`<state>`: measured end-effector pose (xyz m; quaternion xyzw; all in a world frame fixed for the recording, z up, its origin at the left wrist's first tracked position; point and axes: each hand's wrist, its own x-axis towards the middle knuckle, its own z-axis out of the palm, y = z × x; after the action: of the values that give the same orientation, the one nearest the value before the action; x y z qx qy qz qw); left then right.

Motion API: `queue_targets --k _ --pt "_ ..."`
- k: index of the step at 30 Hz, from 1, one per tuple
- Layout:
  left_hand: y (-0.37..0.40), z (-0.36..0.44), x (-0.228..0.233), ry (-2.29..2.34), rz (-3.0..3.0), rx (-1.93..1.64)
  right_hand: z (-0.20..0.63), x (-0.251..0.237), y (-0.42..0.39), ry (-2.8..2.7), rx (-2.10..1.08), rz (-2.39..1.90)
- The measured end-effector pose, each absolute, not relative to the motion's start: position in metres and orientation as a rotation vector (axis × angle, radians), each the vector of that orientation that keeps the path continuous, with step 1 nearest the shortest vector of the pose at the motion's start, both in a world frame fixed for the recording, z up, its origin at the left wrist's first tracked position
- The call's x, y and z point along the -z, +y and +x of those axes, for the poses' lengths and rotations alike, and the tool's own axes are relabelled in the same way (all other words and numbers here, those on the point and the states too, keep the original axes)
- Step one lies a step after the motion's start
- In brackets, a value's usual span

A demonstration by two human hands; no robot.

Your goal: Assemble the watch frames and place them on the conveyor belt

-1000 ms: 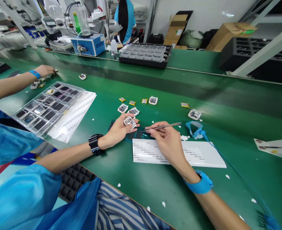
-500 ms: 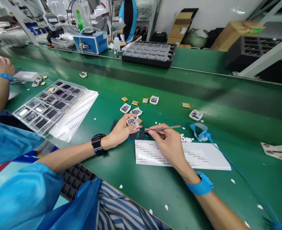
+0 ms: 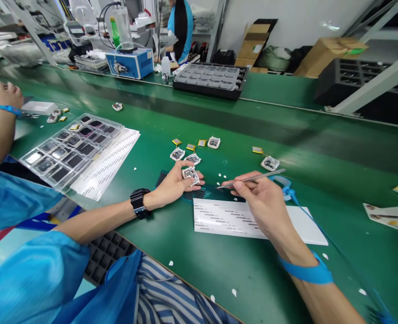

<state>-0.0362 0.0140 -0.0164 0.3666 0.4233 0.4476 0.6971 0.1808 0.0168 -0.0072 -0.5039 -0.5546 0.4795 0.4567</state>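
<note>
My left hand (image 3: 174, 185) grips a small white-framed circuit module (image 3: 191, 176) between thumb and fingers, its board side facing up. In my right hand (image 3: 264, 198) is a pair of metal tweezers (image 3: 253, 178), tips pointing left toward the module but apart from it. Under my left hand lies a dark ribbed strip (image 3: 195, 194), partly covered. A white sheet with rows of printed labels (image 3: 229, 218) lies below my right hand. Just beyond my left hand are more modules, one at the front (image 3: 192, 159) and one behind it (image 3: 177, 154), with small yellow batteries (image 3: 191, 147).
A clear compartment tray (image 3: 67, 148) with dark screens lies at left on another printed sheet (image 3: 109, 164). A co-worker's hand (image 3: 3, 94) is at far left. A blue wrist-strap cord (image 3: 315, 220) crosses the right side. A black tray (image 3: 209, 78) stands on the back shelf.
My right hand has moved right with the tweezers, away from the module. My left hand has tilted the module a little and shifted it slightly right. The view has shifted slightly.
</note>
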Motion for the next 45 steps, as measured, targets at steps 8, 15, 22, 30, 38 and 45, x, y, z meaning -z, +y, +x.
queue_targets --k 8,15,22,30,38,45 --pt "0.004 -0.033 -0.004 0.623 0.861 -0.82 0.167 -0.021 -0.019 -1.586 -0.874 -1.095" --pt "0.002 -0.03 -0.003 0.613 0.835 -0.815 0.164 -0.016 -0.025 -1.696 -0.747 -1.01" --pt "0.002 -0.031 -0.003 0.634 0.854 -0.803 0.163 -0.017 -0.026 -1.681 -0.736 -1.013" --pt "0.002 -0.032 -0.002 0.663 0.877 -0.784 0.164 -0.016 -0.025 -1.72 -0.736 -1.044" --pt "0.001 -0.03 -0.006 0.656 0.91 -0.775 0.162 -0.016 -0.027 -1.72 -0.771 -1.075" --pt "0.002 -0.032 -0.013 0.685 0.92 -0.78 0.164 -0.015 -0.026 -1.592 -0.877 -1.089"
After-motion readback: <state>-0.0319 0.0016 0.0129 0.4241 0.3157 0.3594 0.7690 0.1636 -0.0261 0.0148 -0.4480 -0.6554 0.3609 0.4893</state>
